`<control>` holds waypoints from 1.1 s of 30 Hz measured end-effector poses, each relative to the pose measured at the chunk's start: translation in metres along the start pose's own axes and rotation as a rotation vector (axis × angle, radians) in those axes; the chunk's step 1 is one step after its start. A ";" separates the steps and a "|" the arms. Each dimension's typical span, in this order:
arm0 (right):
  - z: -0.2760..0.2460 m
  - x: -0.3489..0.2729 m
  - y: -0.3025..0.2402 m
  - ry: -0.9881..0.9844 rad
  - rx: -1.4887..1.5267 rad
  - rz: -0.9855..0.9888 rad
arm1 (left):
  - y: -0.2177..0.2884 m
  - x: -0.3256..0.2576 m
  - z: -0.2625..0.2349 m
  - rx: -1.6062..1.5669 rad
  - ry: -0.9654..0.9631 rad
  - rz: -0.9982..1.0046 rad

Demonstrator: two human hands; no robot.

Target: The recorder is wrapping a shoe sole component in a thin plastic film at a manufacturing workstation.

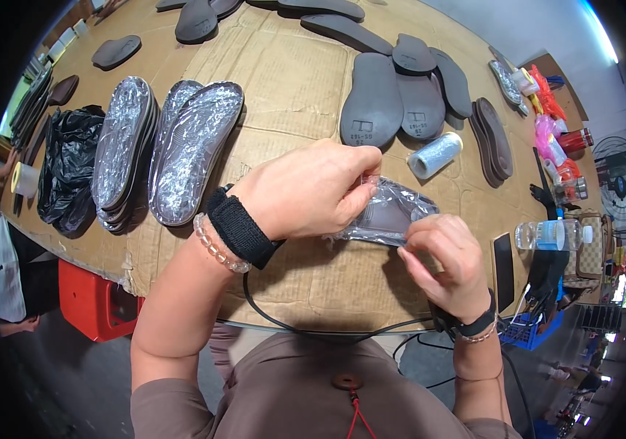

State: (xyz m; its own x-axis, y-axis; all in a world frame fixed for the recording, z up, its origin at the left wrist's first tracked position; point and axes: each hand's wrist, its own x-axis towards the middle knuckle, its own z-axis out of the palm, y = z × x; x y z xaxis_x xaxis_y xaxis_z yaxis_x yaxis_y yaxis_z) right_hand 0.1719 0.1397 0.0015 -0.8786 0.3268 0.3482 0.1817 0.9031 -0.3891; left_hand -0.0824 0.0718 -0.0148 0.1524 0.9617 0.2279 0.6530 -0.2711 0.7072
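Note:
A dark shoe sole (390,214) wrapped in shiny clear plastic film lies between my hands near the table's front edge. My left hand (314,189) reaches over its left end, thumb and forefinger pinching the clear plastic film (373,192). At the sole's right end, my right hand (448,260) has its fingers curled and closed on the film at the edge; the exact grip is partly hidden. Just beyond the sole lies a roll of clear film (435,155). Bare dark soles (372,99) overlap one another behind it.
Film-wrapped soles stand stacked at left (196,150), beside a black plastic bag (72,164). More soles (494,139) lie right of the film roll. A phone (503,271) and a water bottle (547,235) sit at the right edge. A black cable (291,328) crosses the front edge.

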 end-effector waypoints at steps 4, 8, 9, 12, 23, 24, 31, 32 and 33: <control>0.002 0.004 0.006 0.113 0.080 0.008 | -0.004 0.000 0.003 -0.007 0.008 0.011; 0.011 -0.001 -0.002 0.351 0.425 0.422 | -0.002 0.001 0.000 -0.005 -0.005 -0.021; 0.008 -0.001 0.000 0.336 0.346 0.468 | -0.002 0.001 0.000 -0.001 -0.001 -0.025; -0.003 0.008 0.000 0.145 0.156 0.127 | -0.003 0.001 0.000 -0.003 0.008 -0.028; 0.026 0.011 -0.010 -0.072 -0.363 -0.314 | -0.005 0.001 0.004 -0.003 0.039 -0.005; 0.028 0.012 -0.007 -0.072 -0.365 -0.313 | -0.005 0.001 0.004 -0.002 0.038 -0.006; 0.029 0.015 0.004 0.046 -0.323 -0.412 | -0.004 0.001 0.004 0.001 0.048 0.002; 0.030 0.016 0.004 0.062 -0.296 -0.415 | -0.004 0.001 0.004 0.001 0.049 0.000; 0.030 0.017 0.004 0.061 -0.295 -0.416 | -0.004 0.001 0.004 0.006 0.054 0.003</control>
State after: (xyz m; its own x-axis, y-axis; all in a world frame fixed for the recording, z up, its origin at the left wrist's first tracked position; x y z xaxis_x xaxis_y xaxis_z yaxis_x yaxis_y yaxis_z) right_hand 0.1446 0.1407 -0.0201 -0.8772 -0.0690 0.4751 -0.0529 0.9975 0.0473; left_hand -0.0820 0.0738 -0.0207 0.1141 0.9572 0.2659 0.6569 -0.2734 0.7026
